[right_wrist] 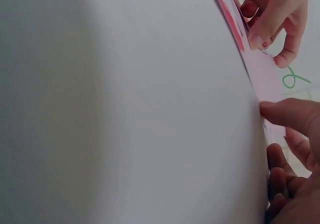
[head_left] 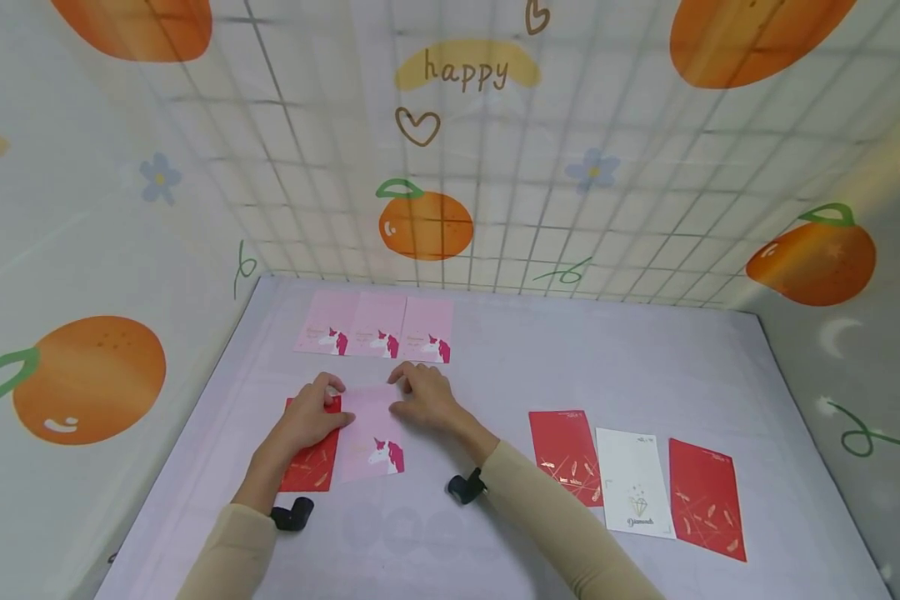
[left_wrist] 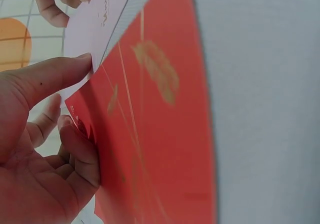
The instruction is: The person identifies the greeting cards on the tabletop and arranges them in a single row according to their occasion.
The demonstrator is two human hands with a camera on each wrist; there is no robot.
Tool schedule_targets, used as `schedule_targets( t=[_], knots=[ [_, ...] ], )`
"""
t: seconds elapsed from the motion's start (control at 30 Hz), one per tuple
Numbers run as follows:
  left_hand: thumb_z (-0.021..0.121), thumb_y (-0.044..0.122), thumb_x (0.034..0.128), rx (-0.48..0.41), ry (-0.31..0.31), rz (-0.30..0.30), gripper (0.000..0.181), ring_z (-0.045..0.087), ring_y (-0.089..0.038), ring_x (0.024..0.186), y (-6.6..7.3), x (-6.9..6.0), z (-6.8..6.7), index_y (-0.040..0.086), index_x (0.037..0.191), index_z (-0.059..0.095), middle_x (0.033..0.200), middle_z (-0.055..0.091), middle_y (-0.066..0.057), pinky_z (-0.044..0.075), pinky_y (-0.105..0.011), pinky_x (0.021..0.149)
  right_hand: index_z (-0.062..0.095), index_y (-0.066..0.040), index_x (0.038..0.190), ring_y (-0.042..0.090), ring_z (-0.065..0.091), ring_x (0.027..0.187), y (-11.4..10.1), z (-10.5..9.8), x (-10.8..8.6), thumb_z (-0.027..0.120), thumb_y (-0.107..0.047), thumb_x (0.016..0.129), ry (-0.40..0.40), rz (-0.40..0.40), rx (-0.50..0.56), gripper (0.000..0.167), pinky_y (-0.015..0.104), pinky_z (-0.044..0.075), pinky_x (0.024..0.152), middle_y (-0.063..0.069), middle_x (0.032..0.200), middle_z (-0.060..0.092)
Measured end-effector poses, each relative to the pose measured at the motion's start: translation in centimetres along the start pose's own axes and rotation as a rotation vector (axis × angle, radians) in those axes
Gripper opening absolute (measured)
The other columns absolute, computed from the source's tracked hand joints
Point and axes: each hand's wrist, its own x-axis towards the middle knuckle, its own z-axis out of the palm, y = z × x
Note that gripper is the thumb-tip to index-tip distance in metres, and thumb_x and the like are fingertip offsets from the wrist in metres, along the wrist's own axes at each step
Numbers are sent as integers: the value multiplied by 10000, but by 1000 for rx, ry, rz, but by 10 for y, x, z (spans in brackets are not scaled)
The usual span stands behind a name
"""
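The left hand (head_left: 311, 421) covers the upper part of a red feather-print card (head_left: 313, 468), leaving its lower half in sight. Its thumb and forefinger hold the upper left corner of a pink unicorn card (head_left: 363, 429) that lies on the desk (head_left: 390, 567) just to the right of the red one; whether their edges touch is hard to tell. The left hand's other fingers are curled in. From the opposite side, the right hand (head_left: 431, 398) holds the same pink card's upper right corner, thumb on the side edge, forefinger bent over toward the top, remaining fingers folded beneath the palm. In the right wrist view the card shows only as a thin slanted strip, and the right hand is cut off by the frame edge. The left wrist view crops the red card at top and bottom.

Both forearms reach forward and converge in beige sleeves (head_left: 562, 525). Beyond the hands stand three pink cards (head_left: 378, 325) in a row, their small lettering too faint to read. A white "Diamonds" card (head_left: 637, 479) lies at right between two red cards (head_left: 708, 500).
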Motion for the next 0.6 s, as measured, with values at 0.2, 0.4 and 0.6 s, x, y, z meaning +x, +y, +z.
schedule_targets(
  t=[0.2,0.4,0.6],
  knots=[
    [841,244,799,13,2,15,569,578,-243,885,0,2,1,126,1224,481,1071,557,-111,575,-381,700,636,-187,1053,132,520,897,3,2,0,754,-160,882,38,0,91,209,316,458,812,-62,911,593],
    [813,196,830,-1,18,46,451,578,-264,895,0,3,4,101,1148,506,1063,564,-123,567,-381,705,647,-156,1007,126,557,836,5,-1,-2,720,-97,904,42,3,218,139,273,488,762,-67,858,606],
    [757,168,890,-33,63,118,314,601,-278,957,0,3,4,89,1115,553,1107,615,-122,558,-431,787,642,-161,1032,139,578,866,9,-5,-5,702,-131,925,44,41,326,126,270,517,757,-54,928,620]
  ],
)
